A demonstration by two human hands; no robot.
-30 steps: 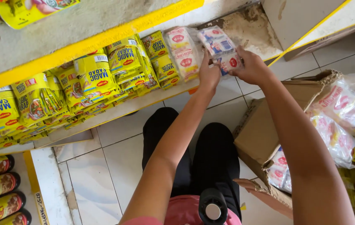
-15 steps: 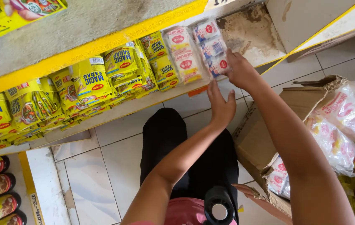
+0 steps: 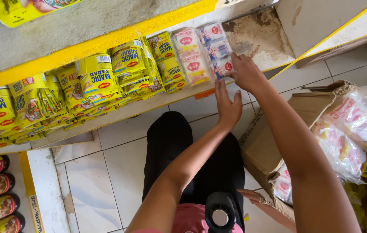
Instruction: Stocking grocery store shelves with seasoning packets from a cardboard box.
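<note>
Two hands work at a shelf [image 3: 261,39]: the right hand [image 3: 246,71] grips a white sachet strip [image 3: 218,49] lying beside yellow packets [image 3: 127,64], while the left hand [image 3: 228,103] hovers below, fingers open and empty.

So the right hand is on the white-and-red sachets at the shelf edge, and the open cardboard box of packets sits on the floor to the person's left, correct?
Not quite. The head view shows the cardboard box on the floor to the person's right, not left. The rest holds: the right hand rests on the white-and-red sachets at the shelf edge.
</note>
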